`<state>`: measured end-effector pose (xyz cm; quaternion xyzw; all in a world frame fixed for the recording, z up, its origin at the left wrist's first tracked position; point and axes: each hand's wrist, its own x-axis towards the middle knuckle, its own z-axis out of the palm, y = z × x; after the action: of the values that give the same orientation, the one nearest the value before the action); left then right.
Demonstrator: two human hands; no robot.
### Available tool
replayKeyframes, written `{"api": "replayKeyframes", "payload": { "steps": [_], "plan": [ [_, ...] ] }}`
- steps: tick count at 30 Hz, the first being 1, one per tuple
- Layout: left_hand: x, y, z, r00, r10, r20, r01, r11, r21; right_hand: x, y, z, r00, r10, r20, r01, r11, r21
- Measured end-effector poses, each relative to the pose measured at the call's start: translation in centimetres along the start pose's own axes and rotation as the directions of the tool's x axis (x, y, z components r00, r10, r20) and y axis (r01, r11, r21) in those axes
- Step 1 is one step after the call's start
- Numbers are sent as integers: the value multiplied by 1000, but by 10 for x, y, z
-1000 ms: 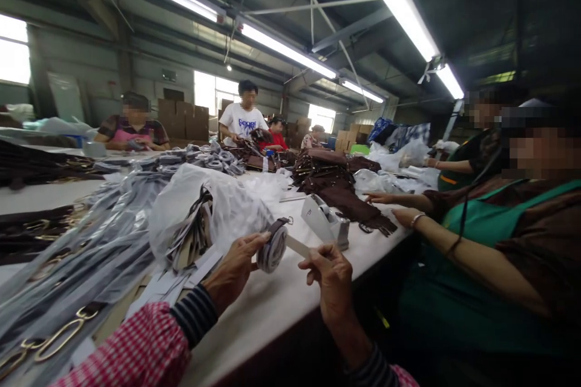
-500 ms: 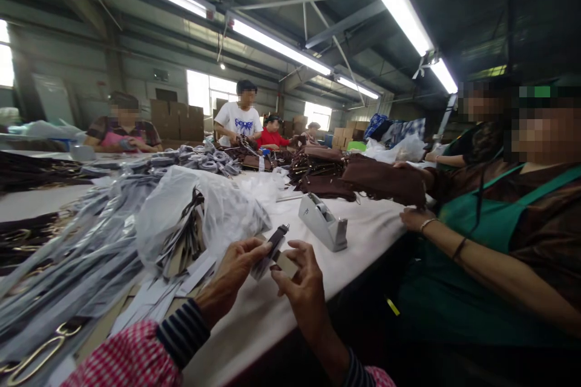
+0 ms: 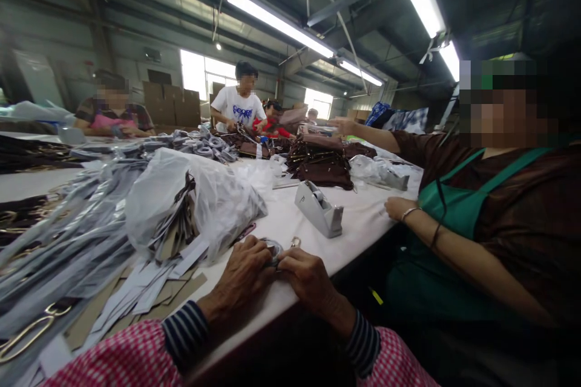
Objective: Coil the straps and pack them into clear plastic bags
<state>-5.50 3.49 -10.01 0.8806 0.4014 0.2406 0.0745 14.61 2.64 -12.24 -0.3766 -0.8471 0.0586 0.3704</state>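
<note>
My left hand (image 3: 247,269) and my right hand (image 3: 311,278) meet low over the table's near edge, fingers closed on a small grey plastic-wrapped piece (image 3: 272,249), largely hidden by them. A small metal clasp (image 3: 296,242) shows just beyond my right fingertips. Farther back stands a grey tape dispenser (image 3: 319,208). Left of my hands, a clear plastic bag (image 3: 158,187) lies open around a bundle of dark strips (image 3: 184,221). White and tan cards (image 3: 149,287) are spread beside my left forearm.
Plastic-wrapped grey straps (image 3: 86,236) cover the table's left side. A stack of brown pouches (image 3: 318,160) lies beyond the dispenser. A person in a green apron (image 3: 472,193) stands at the right, one arm stretched over the table. Other people are at the far side.
My hands have come together and lower around the piece, and the view has shifted. The person at the right has reached an arm across towards the far side, with brown material moved away.
</note>
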Motion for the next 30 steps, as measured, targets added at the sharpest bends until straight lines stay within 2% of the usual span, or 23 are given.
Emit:
{"api": "replayKeyframes", "payload": {
  "steps": [3,6,9,11,13,17,21,23,25,28,30],
  "plan": [
    [-2,-3,0,1000,-2,-17,1,995,-96,11,1,-13,995,18,94,-17,1000,-18],
    [-1,-5,2,994,-72,-79,56,981,-185,27,0,-25,988,33,152,-43,997,68],
    [0,-4,3,979,-160,-128,115,946,-304,44,0,-31,964,162,210,-206,956,208],
    [-1,-2,2,975,-196,-105,140,909,-392,53,0,-32,938,244,246,-307,915,260],
    [-2,0,1,977,-203,-70,151,883,-445,61,1,-32,914,261,310,-357,880,312],
    [-3,-1,4,972,-212,-103,151,897,-416,75,5,-31,869,178,461,-346,886,309],
    [-1,-8,8,947,-287,-143,227,916,-331,81,9,-27,868,171,466,-324,906,272],
    [0,-10,6,963,-239,-120,211,955,-209,82,11,-25,852,166,496,-347,889,298],
    [-1,-11,3,986,-138,-92,125,983,-136,82,10,-26,828,161,537,-377,869,321],
    [-1,-10,-3,995,-28,-94,10,983,-184,87,7,-31,782,148,605,-410,854,321],
    [0,-9,-7,996,-10,-85,-9,975,-222,93,4,-36,742,128,658,-411,862,297]
  ]
}}
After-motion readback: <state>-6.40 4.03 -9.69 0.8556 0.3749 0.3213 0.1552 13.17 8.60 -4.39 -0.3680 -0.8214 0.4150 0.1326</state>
